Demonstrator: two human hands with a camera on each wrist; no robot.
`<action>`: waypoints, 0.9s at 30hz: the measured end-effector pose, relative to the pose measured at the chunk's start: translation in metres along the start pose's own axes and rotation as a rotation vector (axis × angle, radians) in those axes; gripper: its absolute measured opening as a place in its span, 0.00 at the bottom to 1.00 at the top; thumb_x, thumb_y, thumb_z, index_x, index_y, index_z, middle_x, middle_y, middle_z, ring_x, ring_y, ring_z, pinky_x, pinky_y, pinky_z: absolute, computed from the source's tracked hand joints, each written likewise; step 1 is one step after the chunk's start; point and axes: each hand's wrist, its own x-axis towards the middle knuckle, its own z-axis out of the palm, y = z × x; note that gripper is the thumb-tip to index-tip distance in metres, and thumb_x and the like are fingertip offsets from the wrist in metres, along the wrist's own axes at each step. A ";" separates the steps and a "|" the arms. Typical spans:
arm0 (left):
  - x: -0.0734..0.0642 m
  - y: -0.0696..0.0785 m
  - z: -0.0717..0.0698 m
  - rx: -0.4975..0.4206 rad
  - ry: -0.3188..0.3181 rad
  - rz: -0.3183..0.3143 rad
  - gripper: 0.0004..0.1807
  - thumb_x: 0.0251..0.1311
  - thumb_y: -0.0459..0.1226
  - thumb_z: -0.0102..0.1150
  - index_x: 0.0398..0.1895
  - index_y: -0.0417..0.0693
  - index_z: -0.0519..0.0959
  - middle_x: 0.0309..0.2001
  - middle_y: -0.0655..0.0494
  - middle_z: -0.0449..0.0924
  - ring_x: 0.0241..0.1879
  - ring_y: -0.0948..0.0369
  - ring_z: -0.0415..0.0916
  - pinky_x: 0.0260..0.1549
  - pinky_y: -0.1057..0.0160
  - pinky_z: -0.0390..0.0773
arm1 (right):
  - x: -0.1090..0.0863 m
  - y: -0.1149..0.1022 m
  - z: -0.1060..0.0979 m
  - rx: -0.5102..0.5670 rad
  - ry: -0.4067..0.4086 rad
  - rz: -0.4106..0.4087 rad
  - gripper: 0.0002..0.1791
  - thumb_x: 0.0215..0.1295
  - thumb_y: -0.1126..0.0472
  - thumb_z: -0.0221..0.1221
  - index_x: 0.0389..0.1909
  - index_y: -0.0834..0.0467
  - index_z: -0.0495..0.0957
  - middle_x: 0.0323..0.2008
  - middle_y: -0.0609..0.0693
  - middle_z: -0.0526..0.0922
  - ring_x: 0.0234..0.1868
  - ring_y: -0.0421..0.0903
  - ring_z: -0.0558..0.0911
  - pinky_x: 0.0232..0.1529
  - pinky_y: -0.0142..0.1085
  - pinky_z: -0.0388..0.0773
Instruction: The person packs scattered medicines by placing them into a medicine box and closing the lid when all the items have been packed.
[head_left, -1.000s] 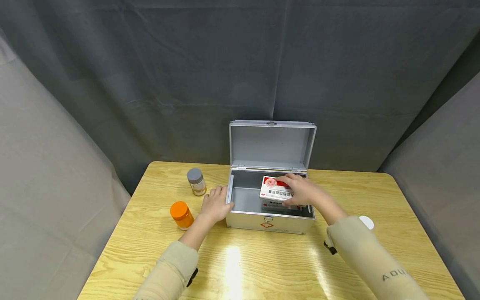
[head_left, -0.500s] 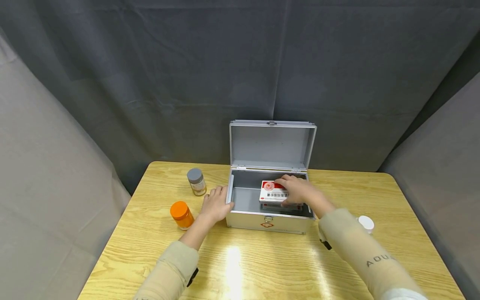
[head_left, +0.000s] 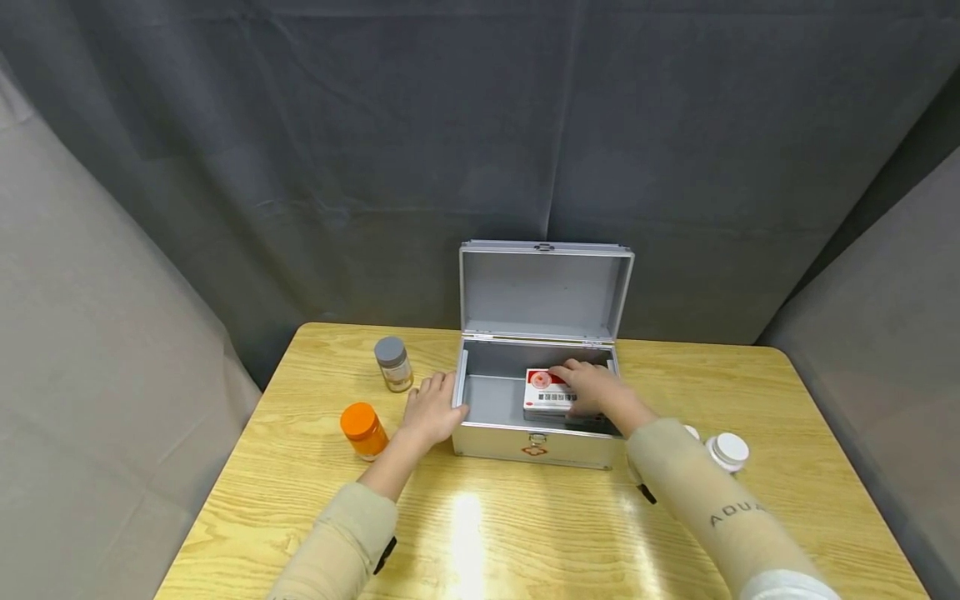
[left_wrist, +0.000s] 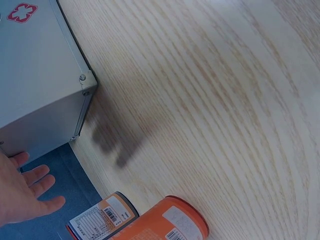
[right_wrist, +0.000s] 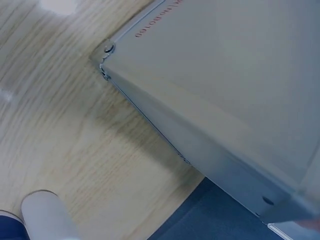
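Note:
An aluminium first-aid case (head_left: 573,451) stands on the table with its lid raised; a red cross emblem shows on its front. Inside it, my right hand (head_left: 594,389) grips a white and red medicine box (head_left: 547,400) by its right part, fingers at the back edge and thumb at the front. Another box, seen beneath it earlier, is now almost wholly covered. My left hand (head_left: 432,410) rests at the case's left rim, and in the left wrist view its fingers (left_wrist: 42,185) spread loosely beside the case wall. The right wrist view shows mainly the case's outside.
Left of the case stand a grey-capped bottle (head_left: 394,367) and an orange-lidded jar (head_left: 363,429). A white bottle (head_left: 727,452) stands on the right, with another white cap (head_left: 692,432) partly behind the right sleeve. Dark cloth (head_left: 360,167) hangs behind the table (head_left: 525,533).
My right hand has lowered the medicine box deeper into the case, over the other box. The right forearm has shifted left, uncovering the white bottles. My left hand has stayed put.

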 end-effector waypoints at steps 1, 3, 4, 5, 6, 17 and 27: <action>0.000 0.000 0.000 0.000 -0.002 0.000 0.36 0.57 0.50 0.48 0.68 0.46 0.55 0.64 0.46 0.59 0.62 0.49 0.56 0.59 0.45 0.56 | 0.000 0.000 0.001 -0.004 -0.006 0.005 0.44 0.43 0.55 0.71 0.63 0.58 0.63 0.56 0.61 0.68 0.54 0.61 0.70 0.51 0.55 0.67; 0.000 0.000 0.000 -0.006 -0.001 0.005 0.36 0.57 0.50 0.48 0.68 0.46 0.56 0.63 0.46 0.59 0.62 0.48 0.56 0.58 0.45 0.56 | 0.001 0.000 0.003 -0.006 -0.013 0.020 0.45 0.42 0.56 0.71 0.63 0.57 0.63 0.56 0.62 0.68 0.54 0.60 0.70 0.49 0.55 0.69; 0.000 0.000 0.000 -0.006 -0.001 0.006 0.36 0.57 0.50 0.48 0.68 0.46 0.56 0.63 0.46 0.59 0.62 0.48 0.56 0.58 0.45 0.56 | 0.002 0.000 0.005 -0.007 -0.012 0.025 0.45 0.42 0.56 0.71 0.64 0.57 0.63 0.56 0.62 0.68 0.54 0.60 0.70 0.48 0.54 0.69; 0.000 0.000 0.000 -0.004 -0.003 0.006 0.37 0.57 0.50 0.48 0.68 0.46 0.56 0.63 0.46 0.59 0.62 0.49 0.56 0.58 0.46 0.56 | 0.002 0.001 0.006 -0.010 -0.009 0.028 0.45 0.41 0.56 0.71 0.63 0.57 0.63 0.56 0.61 0.68 0.53 0.60 0.71 0.47 0.54 0.70; 0.000 0.000 0.000 -0.002 -0.002 0.008 0.37 0.57 0.51 0.48 0.68 0.46 0.55 0.63 0.46 0.59 0.62 0.49 0.56 0.58 0.46 0.56 | 0.003 0.001 0.008 -0.017 -0.002 0.026 0.45 0.41 0.56 0.71 0.63 0.57 0.63 0.55 0.61 0.68 0.53 0.60 0.71 0.45 0.54 0.71; -0.001 -0.001 0.000 -0.013 0.006 0.007 0.37 0.57 0.51 0.48 0.68 0.45 0.55 0.64 0.45 0.58 0.63 0.48 0.56 0.59 0.45 0.55 | 0.007 0.003 0.023 -0.034 0.082 0.027 0.44 0.37 0.58 0.71 0.61 0.58 0.65 0.50 0.59 0.71 0.48 0.58 0.73 0.40 0.52 0.74; -0.001 -0.001 0.000 -0.009 0.011 0.007 0.37 0.57 0.51 0.49 0.68 0.46 0.55 0.65 0.45 0.57 0.63 0.48 0.55 0.60 0.44 0.54 | 0.006 -0.002 0.024 -0.021 0.116 0.042 0.43 0.36 0.61 0.71 0.60 0.59 0.66 0.49 0.60 0.70 0.47 0.60 0.72 0.41 0.54 0.72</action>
